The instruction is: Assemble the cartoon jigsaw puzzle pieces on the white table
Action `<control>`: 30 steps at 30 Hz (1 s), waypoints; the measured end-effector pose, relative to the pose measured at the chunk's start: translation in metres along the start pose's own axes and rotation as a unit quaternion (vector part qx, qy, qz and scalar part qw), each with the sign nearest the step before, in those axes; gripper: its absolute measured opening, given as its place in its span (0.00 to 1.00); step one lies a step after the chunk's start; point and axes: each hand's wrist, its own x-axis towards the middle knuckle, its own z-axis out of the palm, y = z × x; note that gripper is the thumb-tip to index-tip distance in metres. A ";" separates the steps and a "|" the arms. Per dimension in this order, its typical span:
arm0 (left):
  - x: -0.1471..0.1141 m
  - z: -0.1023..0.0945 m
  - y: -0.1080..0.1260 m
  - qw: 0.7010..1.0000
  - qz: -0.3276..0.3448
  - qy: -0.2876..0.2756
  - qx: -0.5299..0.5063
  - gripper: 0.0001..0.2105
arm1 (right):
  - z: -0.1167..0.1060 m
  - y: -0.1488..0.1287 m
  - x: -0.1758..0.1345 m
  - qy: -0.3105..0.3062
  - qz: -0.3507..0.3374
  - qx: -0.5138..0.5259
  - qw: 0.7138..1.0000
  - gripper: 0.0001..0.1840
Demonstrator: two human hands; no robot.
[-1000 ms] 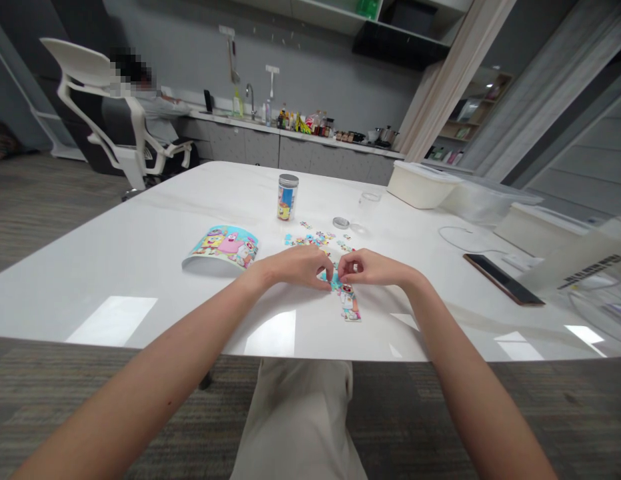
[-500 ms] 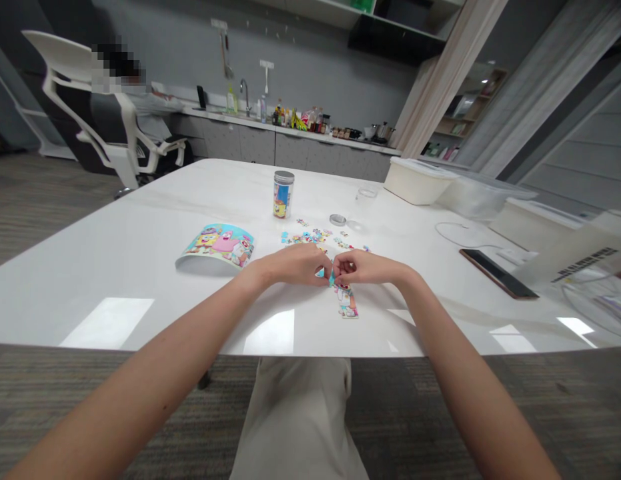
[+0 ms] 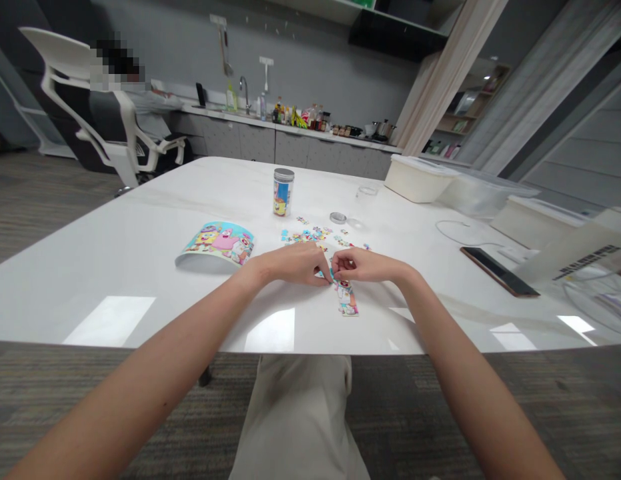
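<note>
My left hand point(image 3: 295, 263) and my right hand point(image 3: 363, 265) meet fingertip to fingertip on the white table point(image 3: 140, 267), pinching small blue puzzle pieces point(image 3: 330, 275) at the top of a joined strip of puzzle point(image 3: 347, 299). Which hand carries which piece is hidden by the fingers. Loose puzzle pieces point(image 3: 313, 235) lie scattered just beyond my hands. A curled picture sheet with cartoon figures point(image 3: 217, 243) lies to the left of my left hand.
A clear jar with a metal lid point(image 3: 283, 192) stands farther back, a round lid point(image 3: 337, 217) beside it. A dark phone point(image 3: 497, 270), a white cable point(image 3: 453, 233) and plastic bins point(image 3: 423, 180) are at the right. A person sits in a white chair point(image 3: 90, 100) at the far left.
My two hands have stayed together over the strip, shifting only slightly as the fingers work the pieces. The view has tilted a little.
</note>
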 end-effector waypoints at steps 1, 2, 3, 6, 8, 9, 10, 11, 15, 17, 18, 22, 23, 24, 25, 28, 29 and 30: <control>0.000 0.000 0.000 1.000 0.001 -0.001 0.000 0.10 | 0.000 0.001 0.000 0.001 -0.002 0.001 1.000 0.05; 0.000 0.000 0.000 1.000 0.002 -0.001 0.000 0.10 | 0.000 0.001 0.001 0.002 -0.004 0.001 1.000 0.05; 0.000 0.000 0.000 1.000 0.003 -0.001 0.000 0.10 | 0.000 0.002 0.001 0.001 -0.006 0.001 1.000 0.05; 0.000 0.000 -0.001 1.000 0.003 -0.002 -0.001 0.11 | 0.000 0.004 0.001 -0.003 -0.008 0.000 1.000 0.06; 0.000 0.001 -0.002 1.000 0.003 -0.002 -0.003 0.10 | 0.000 0.004 0.001 -0.002 -0.007 0.000 1.000 0.06; 0.000 0.001 -0.002 1.000 0.005 -0.002 -0.006 0.10 | 0.000 0.004 0.001 0.000 -0.005 0.000 1.000 0.06; 0.000 0.001 -0.002 1.000 0.006 -0.002 -0.008 0.10 | 0.000 0.004 0.001 0.000 -0.004 0.000 1.000 0.06; 0.000 0.002 -0.003 1.000 0.007 -0.001 -0.011 0.10 | 0.000 0.004 0.001 0.000 -0.002 0.001 1.000 0.07; -0.001 0.001 -0.002 1.000 0.009 -0.005 -0.023 0.10 | 0.000 0.004 0.001 0.001 0.005 0.002 1.000 0.07; -0.001 0.000 -0.002 0.999 0.004 -0.015 -0.035 0.10 | 0.000 0.004 0.001 0.004 0.009 0.003 1.000 0.07; -0.001 -0.001 -0.002 0.999 -0.001 -0.022 -0.044 0.10 | 0.000 0.004 0.001 0.005 0.011 0.003 1.000 0.07; 0.000 -0.003 -0.002 0.996 -0.030 -0.046 -0.077 0.11 | 0.001 0.003 0.001 0.002 0.015 0.002 1.000 0.07; 0.000 -0.002 -0.002 0.995 -0.033 -0.046 -0.080 0.11 | 0.001 0.003 0.001 0.001 0.015 0.002 1.000 0.07; 0.001 -0.001 -0.002 0.995 -0.033 -0.043 -0.081 0.11 | 0.001 0.003 0.001 0.000 0.014 0.000 1.000 0.07; 0.001 0.000 -0.003 0.996 -0.028 -0.038 -0.080 0.12 | 0.001 0.002 0.000 0.000 0.013 -0.004 1.000 0.06; 0.001 0.001 -0.004 0.997 -0.008 -0.023 -0.076 0.12 | 0.001 0.001 0.000 0.002 0.010 -0.012 1.000 0.06; 0.001 0.000 -0.004 0.997 -0.004 -0.019 -0.074 0.12 | 0.001 0.001 0.000 0.001 0.009 -0.013 1.000 0.06; 0.000 -0.001 -0.004 0.997 -0.004 -0.014 -0.070 0.11 | 0.001 0.001 0.000 -0.003 0.008 -0.011 1.000 0.06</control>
